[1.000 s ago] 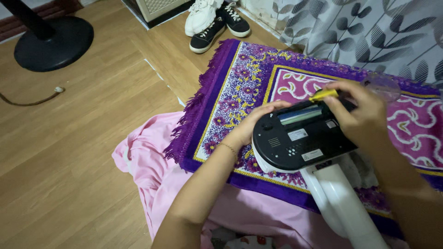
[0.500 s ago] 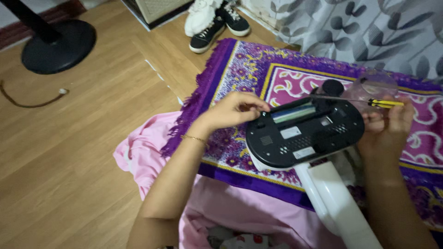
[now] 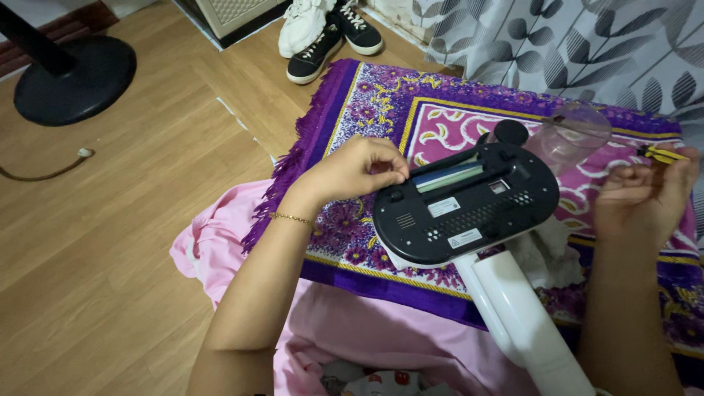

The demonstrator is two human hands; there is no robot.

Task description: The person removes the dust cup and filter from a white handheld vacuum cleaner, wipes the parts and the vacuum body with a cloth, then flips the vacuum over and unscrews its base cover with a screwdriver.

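A black vacuum head (image 3: 469, 204) lies upside down on a purple patterned rug (image 3: 381, 110), joined to a white body (image 3: 524, 323) that runs toward me. My left hand (image 3: 352, 170) rests on the head's left edge, fingers curled at the brush slot. My right hand (image 3: 645, 194) is off to the right of the head, closed around a yellow and black screwdriver (image 3: 662, 154). A round black cap (image 3: 510, 132) sits at the head's far edge.
A clear plastic cup (image 3: 568, 136) lies on the rug beyond the head. Pink cloth (image 3: 220, 242) spreads under the rug's near edge. Shoes (image 3: 323, 33) stand at the back, a black fan base (image 3: 70, 77) and cord at left, a leaf-print curtain (image 3: 587, 51) behind.
My right hand has pulled the screwdriver away from the vacuum head, out to the right. My left hand has stayed on the head's left edge.
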